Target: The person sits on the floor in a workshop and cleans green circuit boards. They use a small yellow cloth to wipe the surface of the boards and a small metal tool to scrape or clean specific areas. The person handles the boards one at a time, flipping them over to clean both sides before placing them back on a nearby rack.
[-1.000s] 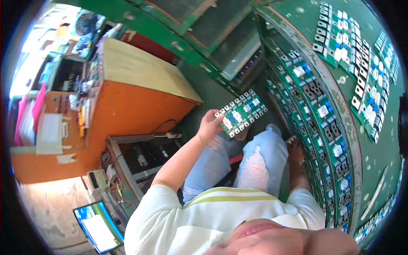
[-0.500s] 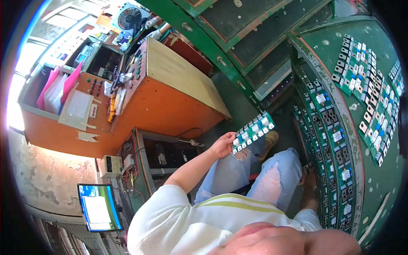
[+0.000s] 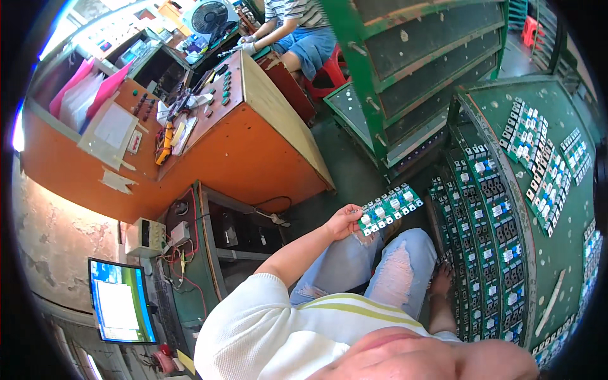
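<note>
One narrow green circuit board (image 3: 388,208), studded with white and blue blocks, is pinched at its end by the left hand (image 3: 345,221) and held out over the torn jeans (image 3: 392,272). Many like boards (image 3: 484,247) already fill the green metal rack (image 3: 557,253) under the right hand (image 3: 441,282), which rests there, grip unclear. So the racking looks well along, with this board unplaced.

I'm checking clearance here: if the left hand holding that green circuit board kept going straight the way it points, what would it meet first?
Probably the stacked trays of circuit boards: the left hand and its green circuit board point that way, though depth is unclear.
</note>
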Demonstrator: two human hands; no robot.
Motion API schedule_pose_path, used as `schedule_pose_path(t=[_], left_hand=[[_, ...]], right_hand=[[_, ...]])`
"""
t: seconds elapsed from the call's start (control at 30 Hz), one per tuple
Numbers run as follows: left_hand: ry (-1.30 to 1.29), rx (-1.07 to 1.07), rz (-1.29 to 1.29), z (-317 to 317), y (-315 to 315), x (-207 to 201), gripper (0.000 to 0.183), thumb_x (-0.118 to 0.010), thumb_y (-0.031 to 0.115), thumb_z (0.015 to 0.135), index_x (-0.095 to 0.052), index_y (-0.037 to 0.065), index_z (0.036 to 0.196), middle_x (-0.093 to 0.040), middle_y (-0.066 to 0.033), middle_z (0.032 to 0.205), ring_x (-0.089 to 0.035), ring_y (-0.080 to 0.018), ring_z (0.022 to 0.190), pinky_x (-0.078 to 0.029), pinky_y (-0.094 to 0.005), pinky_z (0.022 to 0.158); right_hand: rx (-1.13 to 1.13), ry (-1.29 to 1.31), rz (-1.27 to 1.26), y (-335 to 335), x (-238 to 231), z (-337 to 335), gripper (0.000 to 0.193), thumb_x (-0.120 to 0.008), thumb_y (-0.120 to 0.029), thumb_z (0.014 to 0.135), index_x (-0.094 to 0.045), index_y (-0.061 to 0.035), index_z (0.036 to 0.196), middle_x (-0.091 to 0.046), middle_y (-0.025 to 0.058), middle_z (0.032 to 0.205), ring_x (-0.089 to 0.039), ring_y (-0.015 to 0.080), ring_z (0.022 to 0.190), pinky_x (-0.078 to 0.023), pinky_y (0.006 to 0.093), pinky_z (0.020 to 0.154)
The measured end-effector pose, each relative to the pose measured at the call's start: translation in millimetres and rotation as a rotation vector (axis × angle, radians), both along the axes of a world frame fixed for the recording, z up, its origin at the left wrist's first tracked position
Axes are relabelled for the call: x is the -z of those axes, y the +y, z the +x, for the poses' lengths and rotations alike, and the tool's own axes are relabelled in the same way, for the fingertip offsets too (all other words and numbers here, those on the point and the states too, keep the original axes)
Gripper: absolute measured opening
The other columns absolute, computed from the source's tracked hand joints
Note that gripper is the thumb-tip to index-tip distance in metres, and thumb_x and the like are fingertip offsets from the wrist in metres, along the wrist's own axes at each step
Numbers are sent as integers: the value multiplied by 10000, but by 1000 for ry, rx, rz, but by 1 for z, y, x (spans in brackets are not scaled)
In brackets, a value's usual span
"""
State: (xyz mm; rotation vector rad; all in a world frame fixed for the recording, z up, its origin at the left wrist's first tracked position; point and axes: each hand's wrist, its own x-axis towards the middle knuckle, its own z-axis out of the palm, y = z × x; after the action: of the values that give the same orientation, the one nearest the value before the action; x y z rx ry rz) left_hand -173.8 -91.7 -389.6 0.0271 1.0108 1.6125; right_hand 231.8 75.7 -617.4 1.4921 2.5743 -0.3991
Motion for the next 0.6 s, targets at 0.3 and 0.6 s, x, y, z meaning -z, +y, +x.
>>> schedule_pose_path(t=[0.3, 0.6], left_hand=[[87, 3, 62, 7, -9, 13, 199, -577, 37, 910, -442, 40, 1057, -577, -136, 1066, -633, -275, 954, -570, -444, 814], [45, -59, 160, 9, -16, 25, 258, -583, 48, 912, -457, -24, 1125, -565, -143, 1073, -632, -286, 948, -562, -447, 829]], right_hand=[[-96, 369, -29, -15, -58, 1, 530, -585, -50, 809, -412, 35, 1303, -506, 244, 1264, -495, 404, 1162, -445, 426, 955], [-36, 511, 58, -58, -153, 10, 400, -552, 11, 813, -494, 30, 1208, -606, 275, 1004, -589, 445, 893, -486, 462, 779]])
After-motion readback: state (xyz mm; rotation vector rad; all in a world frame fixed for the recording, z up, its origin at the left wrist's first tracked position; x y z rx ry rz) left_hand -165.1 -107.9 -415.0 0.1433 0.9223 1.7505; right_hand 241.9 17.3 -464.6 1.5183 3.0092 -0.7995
